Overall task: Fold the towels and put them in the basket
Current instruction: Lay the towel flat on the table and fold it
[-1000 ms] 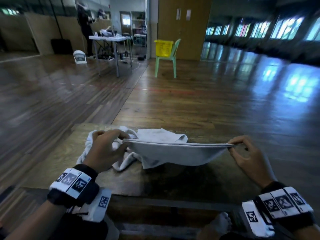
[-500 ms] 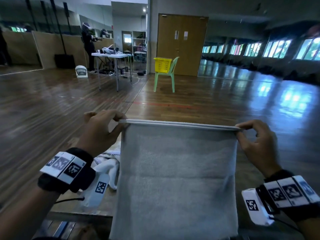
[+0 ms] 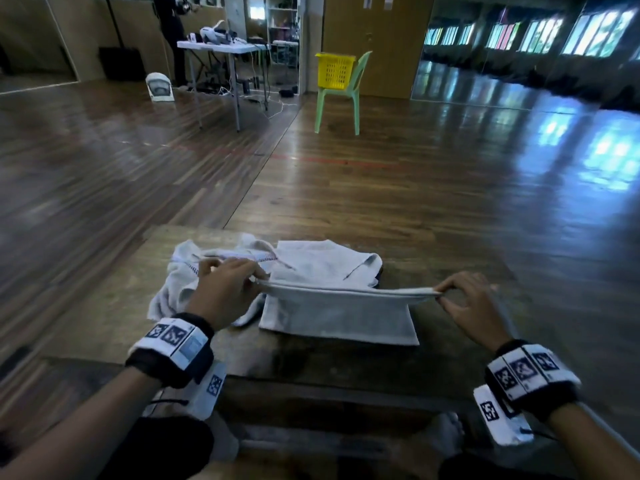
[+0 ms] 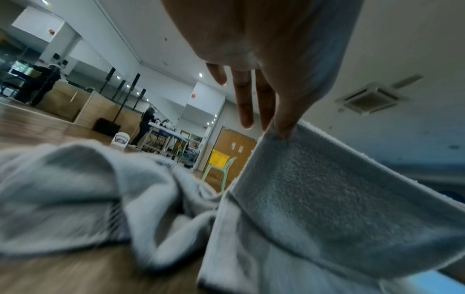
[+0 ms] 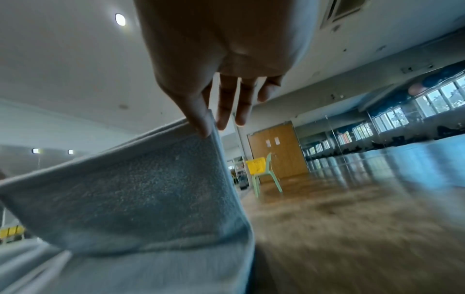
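A grey towel (image 3: 337,315) is stretched between my hands over the wooden table (image 3: 346,358), its lower part lying flat on the tabletop. My left hand (image 3: 258,280) pinches its top left corner, and in the left wrist view the thumb and forefinger (image 4: 281,127) hold that corner of the towel (image 4: 314,199). My right hand (image 3: 440,292) pinches the top right corner, seen close in the right wrist view (image 5: 205,127). Behind lies a heap of pale crumpled towels (image 3: 242,261). The yellow basket (image 3: 335,70) stands on a green chair (image 3: 339,98) far across the room.
Polished wooden floor stretches between the table and the chair. A white folding table (image 3: 221,50) with gear and a standing person (image 3: 173,32) are at the back left. A white device (image 3: 159,86) sits on the floor nearby. Wooden doors stand behind the chair.
Half a second ago I held the towel up, hanging in front of me. Both hands have since lowered it, so its lower part now rests on the table.
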`<state>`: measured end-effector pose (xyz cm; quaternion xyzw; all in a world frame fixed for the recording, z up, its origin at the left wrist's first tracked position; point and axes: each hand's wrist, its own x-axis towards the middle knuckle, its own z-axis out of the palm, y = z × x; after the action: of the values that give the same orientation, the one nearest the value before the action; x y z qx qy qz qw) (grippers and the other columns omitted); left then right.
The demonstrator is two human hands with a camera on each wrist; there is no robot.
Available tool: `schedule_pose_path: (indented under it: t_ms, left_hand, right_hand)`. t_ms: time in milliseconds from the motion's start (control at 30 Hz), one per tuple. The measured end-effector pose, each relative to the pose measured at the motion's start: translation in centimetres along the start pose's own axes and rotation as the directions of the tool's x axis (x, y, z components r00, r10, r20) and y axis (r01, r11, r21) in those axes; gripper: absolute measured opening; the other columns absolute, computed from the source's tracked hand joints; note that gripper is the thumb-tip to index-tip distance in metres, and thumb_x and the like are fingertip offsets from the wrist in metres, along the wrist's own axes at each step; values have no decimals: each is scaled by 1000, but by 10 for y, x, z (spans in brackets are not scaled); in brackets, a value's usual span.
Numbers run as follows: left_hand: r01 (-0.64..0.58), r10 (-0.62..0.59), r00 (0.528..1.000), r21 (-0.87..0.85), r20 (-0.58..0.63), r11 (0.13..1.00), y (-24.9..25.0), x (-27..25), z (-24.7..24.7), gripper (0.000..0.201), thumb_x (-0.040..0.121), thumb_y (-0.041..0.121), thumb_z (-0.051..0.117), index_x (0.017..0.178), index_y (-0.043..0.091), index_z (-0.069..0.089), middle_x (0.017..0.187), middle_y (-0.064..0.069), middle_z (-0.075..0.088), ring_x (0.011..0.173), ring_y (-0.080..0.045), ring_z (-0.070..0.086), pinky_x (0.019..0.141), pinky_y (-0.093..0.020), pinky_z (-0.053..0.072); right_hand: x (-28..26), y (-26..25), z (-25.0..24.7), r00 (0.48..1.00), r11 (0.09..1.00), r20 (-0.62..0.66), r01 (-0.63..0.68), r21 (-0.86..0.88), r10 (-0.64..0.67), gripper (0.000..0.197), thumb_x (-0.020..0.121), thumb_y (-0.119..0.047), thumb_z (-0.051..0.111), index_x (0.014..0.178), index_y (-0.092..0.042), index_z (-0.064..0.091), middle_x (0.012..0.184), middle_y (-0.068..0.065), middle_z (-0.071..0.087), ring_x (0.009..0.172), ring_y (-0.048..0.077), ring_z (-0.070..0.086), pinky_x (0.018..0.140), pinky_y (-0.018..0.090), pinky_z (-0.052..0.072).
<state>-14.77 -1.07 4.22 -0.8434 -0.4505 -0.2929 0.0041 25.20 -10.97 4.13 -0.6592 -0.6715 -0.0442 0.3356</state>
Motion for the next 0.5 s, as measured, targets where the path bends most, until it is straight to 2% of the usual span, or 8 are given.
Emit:
schedule_pose_path:
  t_ms: [100,233,333,400,500]
  left_hand:
    - [36,-42,984,36,176,999,-8,-23,27,6,81,30,63,86,31,61,94,15,65,94,-15,62,76,-28,15]
    - [-9,-27,913,87,408,996,-13,-28,52,14,89,32,49,99,29,58,110,12,61,106,-13,55,87,-32,19]
    - [13,-63,863,102,502,995,-20,-28,67,11,90,34,51,100,32,54,113,16,58,107,-14,50,92,-33,21]
    - [48,-109,828,124,550,991,-26,-30,76,8,90,37,49,98,37,48,114,16,57,104,-20,45,94,-33,25]
    - [66,-139,803,146,579,987,-27,-29,80,7,89,39,47,93,36,42,114,9,58,105,-26,46,94,-33,26]
  right_hand:
    - [-25,13,23,978,998,211,3,-66,11,37,70,-5,74,77,-36,54,86,-10,64,89,20,61,82,52,45]
    - [-45,24,43,903,993,427,-3,-120,55,28,78,-16,69,83,-38,52,106,-11,64,107,14,55,93,41,39]
    - [-47,25,52,854,984,513,4,-177,89,16,84,-21,60,95,-32,56,119,-12,59,117,9,48,96,32,28]
    - [-47,26,56,826,979,551,-5,-202,118,15,87,-24,54,100,-33,54,123,-10,56,118,10,47,97,30,26]
    - [-43,22,56,805,974,575,-13,-225,144,14,90,-26,48,101,-35,49,119,-8,55,114,12,47,98,31,25]
